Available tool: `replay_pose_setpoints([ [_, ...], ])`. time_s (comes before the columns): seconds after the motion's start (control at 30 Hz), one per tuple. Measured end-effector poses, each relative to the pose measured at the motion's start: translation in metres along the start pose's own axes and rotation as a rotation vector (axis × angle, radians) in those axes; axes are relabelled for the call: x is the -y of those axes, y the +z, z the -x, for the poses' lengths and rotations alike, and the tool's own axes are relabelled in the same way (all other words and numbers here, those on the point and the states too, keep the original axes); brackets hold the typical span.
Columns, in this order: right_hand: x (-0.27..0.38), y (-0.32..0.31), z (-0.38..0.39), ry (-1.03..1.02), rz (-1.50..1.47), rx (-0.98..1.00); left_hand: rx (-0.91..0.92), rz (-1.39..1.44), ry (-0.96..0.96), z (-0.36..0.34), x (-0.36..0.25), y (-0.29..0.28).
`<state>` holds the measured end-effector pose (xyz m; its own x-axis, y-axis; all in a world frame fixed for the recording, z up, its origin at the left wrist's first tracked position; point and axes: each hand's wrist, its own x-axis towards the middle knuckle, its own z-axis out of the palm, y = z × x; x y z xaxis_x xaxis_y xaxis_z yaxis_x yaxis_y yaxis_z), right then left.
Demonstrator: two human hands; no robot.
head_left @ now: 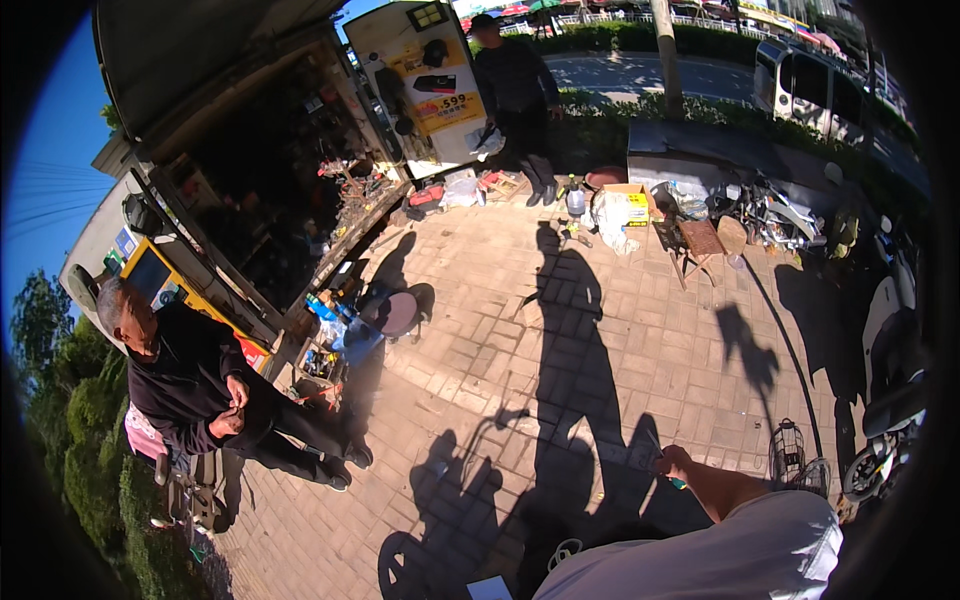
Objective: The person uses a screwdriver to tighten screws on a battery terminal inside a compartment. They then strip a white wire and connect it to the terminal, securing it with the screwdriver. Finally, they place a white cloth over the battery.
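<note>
My right hand [675,463] reaches out over the paving at the lower right, its fingers closed. It grips what looks like a green-handled screwdriver [680,484]; the green end shows below the fist, and a thin shaft sticks up past the fingers. Most of the handle is hidden by the hand. My grey sleeve [700,545] fills the lower edge. My left hand is out of view. At the bottom, a pale looped strip [565,553] and the corner of a white flat thing [488,588] show near my body.
A person in black [200,370] stands at the left; another [515,100] stands farther back beside an open stall door [420,90]. A round stool [396,314] is near tool boxes [325,360]. Behind are a yellow box [628,205] and wooden stool [700,240]. A scooter [890,400] stands right.
</note>
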<state>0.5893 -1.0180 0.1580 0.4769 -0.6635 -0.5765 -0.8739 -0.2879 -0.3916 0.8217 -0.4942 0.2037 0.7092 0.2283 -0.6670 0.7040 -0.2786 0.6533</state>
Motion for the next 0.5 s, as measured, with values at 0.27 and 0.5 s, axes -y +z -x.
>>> replay_pose_setpoints([
  [0.27, -0.056, 0.011, 0.017, 0.57, -0.027, -0.174, -0.016, -0.073, -0.012, -0.134, -0.126, 0.003],
  [0.5, -0.002, 0.012, 0.001, 0.792, -0.253, -0.356, 0.26, -0.058, 0.322, -0.213, -0.289, 0.087],
])
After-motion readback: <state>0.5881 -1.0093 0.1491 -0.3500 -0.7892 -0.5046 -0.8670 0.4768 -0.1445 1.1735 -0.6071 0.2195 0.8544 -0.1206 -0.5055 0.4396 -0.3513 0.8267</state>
